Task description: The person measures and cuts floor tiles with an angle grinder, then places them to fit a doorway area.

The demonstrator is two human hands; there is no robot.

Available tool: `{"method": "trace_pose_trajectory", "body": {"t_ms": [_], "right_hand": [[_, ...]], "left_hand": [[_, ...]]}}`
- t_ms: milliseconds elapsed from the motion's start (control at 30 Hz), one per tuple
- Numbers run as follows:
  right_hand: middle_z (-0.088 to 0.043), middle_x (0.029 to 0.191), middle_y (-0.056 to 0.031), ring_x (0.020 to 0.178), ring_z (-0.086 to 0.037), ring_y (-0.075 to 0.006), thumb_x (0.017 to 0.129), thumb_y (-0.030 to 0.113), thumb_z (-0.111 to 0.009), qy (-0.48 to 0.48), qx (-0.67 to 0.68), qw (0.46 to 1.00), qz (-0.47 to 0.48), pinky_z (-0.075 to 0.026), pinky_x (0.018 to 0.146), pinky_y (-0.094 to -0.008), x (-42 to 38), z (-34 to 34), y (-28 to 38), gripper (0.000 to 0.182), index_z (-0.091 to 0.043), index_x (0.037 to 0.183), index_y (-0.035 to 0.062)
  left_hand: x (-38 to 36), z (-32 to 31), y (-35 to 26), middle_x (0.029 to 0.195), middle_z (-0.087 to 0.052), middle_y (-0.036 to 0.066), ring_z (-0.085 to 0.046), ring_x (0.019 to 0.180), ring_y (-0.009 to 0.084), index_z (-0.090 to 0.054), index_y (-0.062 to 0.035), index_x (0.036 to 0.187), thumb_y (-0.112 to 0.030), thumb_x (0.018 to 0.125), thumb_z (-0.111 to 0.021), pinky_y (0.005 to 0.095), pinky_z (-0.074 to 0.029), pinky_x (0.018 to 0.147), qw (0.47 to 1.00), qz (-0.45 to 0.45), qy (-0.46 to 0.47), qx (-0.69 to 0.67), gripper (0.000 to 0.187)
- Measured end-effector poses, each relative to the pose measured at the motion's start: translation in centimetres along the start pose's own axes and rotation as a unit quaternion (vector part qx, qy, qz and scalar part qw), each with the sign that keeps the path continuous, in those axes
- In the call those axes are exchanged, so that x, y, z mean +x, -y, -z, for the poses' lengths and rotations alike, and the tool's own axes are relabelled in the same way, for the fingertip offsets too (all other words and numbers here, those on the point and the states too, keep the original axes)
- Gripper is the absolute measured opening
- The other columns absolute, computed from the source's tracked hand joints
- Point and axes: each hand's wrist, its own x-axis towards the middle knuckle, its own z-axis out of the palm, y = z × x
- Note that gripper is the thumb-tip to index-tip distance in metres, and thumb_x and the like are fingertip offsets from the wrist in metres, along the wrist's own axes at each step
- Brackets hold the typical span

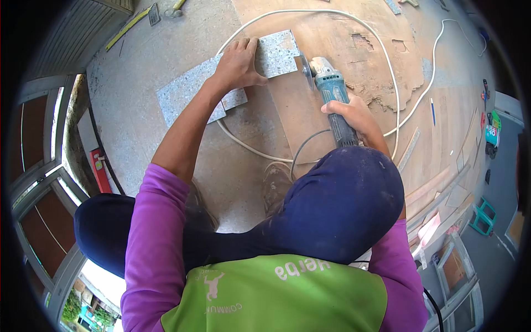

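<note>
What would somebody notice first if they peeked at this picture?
Probably the teal grinder in the right hand, its disc beside the end of a speckled tile under the left hand. Next, maybe the white cord looping around the grinder, then the bright green shirt at the bottom.

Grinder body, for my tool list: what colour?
The grinder body is teal, the grip dark; best in the head view.

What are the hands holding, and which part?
The right hand grips the grinder around its body. The left hand holds the speckled tile from above, across its width.
</note>
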Motion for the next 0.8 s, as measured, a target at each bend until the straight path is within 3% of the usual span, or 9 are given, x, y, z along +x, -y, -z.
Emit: {"method": "trace_pose_trajectory", "body": {"t_ms": [800], "right_hand": [[-0.066, 0.082, -0.0098, 0.071, -0.061, -0.0180, 0.070, 0.037, -0.079, -0.009, -0.010, 1.000, -0.016, -0.048, 0.063, -0.0330, -0.4, -0.3, 0.7, 0.044, -0.070, 0.097, 0.0025]], "left_hand": [[-0.2, 0.4, -0.4, 0.153, -0.043, 0.023, -0.043, 0.142, 0.0375, -0.033, 0.0008, 0.156, -0.042, 0.057, -0.094, 0.0444, -0.040, 0.120, 1.000, 0.016, 0.021, -0.002, 0.124]]}}
